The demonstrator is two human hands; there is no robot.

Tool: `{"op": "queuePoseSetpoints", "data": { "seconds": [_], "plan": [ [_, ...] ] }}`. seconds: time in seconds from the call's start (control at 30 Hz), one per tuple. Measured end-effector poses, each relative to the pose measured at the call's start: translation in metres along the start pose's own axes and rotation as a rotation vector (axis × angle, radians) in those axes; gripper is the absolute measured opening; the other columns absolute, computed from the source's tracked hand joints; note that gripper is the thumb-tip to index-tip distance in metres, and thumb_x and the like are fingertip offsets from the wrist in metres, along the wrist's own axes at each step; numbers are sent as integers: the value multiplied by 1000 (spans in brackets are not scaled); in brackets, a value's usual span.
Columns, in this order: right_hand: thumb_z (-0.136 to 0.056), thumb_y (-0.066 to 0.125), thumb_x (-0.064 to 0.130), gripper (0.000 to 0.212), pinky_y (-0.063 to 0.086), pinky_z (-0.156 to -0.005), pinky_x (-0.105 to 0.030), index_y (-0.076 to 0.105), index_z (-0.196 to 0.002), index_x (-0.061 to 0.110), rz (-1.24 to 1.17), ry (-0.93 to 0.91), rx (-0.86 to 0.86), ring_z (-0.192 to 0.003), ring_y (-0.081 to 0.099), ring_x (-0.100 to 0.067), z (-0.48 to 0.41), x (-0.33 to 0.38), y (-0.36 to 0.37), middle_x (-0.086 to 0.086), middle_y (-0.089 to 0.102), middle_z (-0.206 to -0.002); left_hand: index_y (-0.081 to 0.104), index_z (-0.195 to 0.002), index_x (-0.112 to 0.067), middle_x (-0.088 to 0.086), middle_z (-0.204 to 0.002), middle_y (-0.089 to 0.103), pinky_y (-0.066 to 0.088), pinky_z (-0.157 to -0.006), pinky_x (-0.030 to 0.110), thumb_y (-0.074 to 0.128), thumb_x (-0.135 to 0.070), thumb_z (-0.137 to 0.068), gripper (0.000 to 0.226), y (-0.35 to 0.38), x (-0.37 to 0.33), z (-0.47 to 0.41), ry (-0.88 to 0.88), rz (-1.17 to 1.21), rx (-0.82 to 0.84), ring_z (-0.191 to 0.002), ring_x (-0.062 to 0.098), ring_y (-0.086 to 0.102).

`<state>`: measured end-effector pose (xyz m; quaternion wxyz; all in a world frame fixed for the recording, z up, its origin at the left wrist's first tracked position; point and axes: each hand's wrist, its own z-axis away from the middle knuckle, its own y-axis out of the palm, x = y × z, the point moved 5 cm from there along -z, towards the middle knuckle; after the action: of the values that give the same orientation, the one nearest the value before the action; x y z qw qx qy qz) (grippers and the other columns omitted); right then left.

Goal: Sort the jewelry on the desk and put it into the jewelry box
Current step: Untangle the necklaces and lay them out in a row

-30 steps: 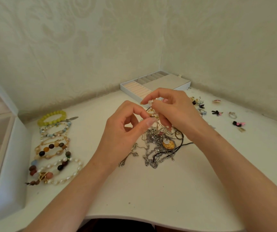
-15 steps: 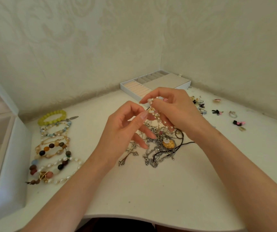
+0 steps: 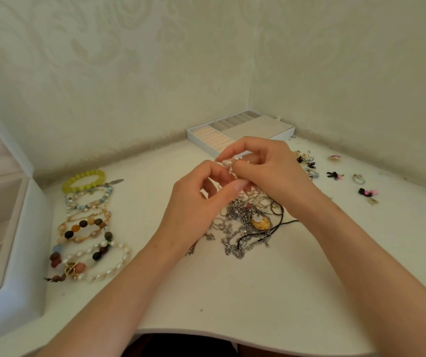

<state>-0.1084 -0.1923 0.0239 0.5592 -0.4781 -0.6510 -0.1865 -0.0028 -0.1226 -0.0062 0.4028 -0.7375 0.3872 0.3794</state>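
Both hands are raised over a tangled heap of silver chains, a black cord and a gold pendant (image 3: 250, 222) in the middle of the desk. My right hand (image 3: 266, 171) pinches a pearl-beaded strand (image 3: 233, 163) at its top. My left hand (image 3: 199, 199) pinches the same strand lower down, between thumb and forefinger. The strand's lower end runs behind my fingers into the heap. A white jewelry box (image 3: 8, 253) stands open at the left edge. A white divided tray (image 3: 235, 130) sits in the far corner.
Several beaded bracelets lie in a column on the left, from a yellow-green one (image 3: 83, 180) down to a pearl one (image 3: 101, 264). Small earrings and rings (image 3: 335, 175) are scattered at the right. Wallpapered walls close the desk's back and right.
My left hand has closed back onto the pearl strand after opening briefly, and both hands have drawn closer together at about the same height.
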Motion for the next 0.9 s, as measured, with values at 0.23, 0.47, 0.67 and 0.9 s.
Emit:
{"op": "queuePoseSetpoints", "data": {
  "seconds": [0.23, 0.47, 0.67, 0.9],
  "plan": [
    [-85, 58, -5, 26, 48, -57, -21, 71, -98, 14, -231, -69, 17, -65, 59, -9, -2, 2, -9, 0, 68, -76, 55, -76, -16, -7, -72, 65, 45, -70, 17, 51, -10, -92, 17, -13, 0, -8, -96, 318, -91, -72, 3, 58],
    [-81, 57, 8, 28, 49, -91, -33, 64, -106, 16, -760, 40, -34, -87, 64, -16, -8, -8, -17, -3, 69, -81, 42, -73, -14, 2, -72, 68, 53, -64, 23, 41, -1, -92, 23, -37, -11, -16, -164, 861, -170, -62, 10, 59],
    [-84, 59, 9, 27, 52, -89, -30, 62, -110, 10, -833, 172, -38, -83, 66, -13, -19, -11, -20, -3, 71, -82, 51, -92, -9, 6, -75, 59, 54, -60, 21, 58, 5, -86, 16, -60, 6, -22, -318, 701, -384, -56, 10, 55],
    [-80, 71, 1, 8, 57, -71, -26, 70, -85, 7, -151, 257, -276, -77, 69, -20, -48, -22, -18, -11, 73, -84, 54, -77, -13, 9, -85, 58, 53, -49, 18, 59, 3, -86, 19, -101, 39, -29, -420, 337, -655, -63, 14, 62]
  ]
}}
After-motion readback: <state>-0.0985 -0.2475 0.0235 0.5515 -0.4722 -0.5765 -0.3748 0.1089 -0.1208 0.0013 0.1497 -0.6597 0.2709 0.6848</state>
